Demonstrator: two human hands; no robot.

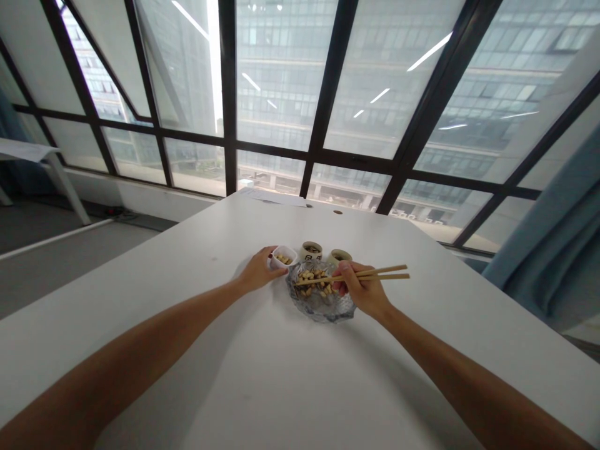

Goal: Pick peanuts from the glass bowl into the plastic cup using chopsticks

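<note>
My left hand (259, 269) is closed on the side of a small white bowl (293, 255), which holds several pale yellowish pieces (282, 257). In my right hand (363, 289) is a pair of wooden chopsticks (382, 274), their tips pointing left over a clear glass dish (321, 310). Several tan pieces that look like peanuts (312, 275) lie in that dish. Whether the tips pinch one is too small to tell. Behind the dish stand two cups, one cream with dark markings (312, 254) and one partly hidden by my right hand (338, 255).
All of this stands on a white table (253, 381). A white sheet (276, 199) lies at its far end, near a round brown spot (338, 212). Dark-framed windows rise beyond. A blue curtain (539, 250) hangs at right, and another table (28, 150) is at far left.
</note>
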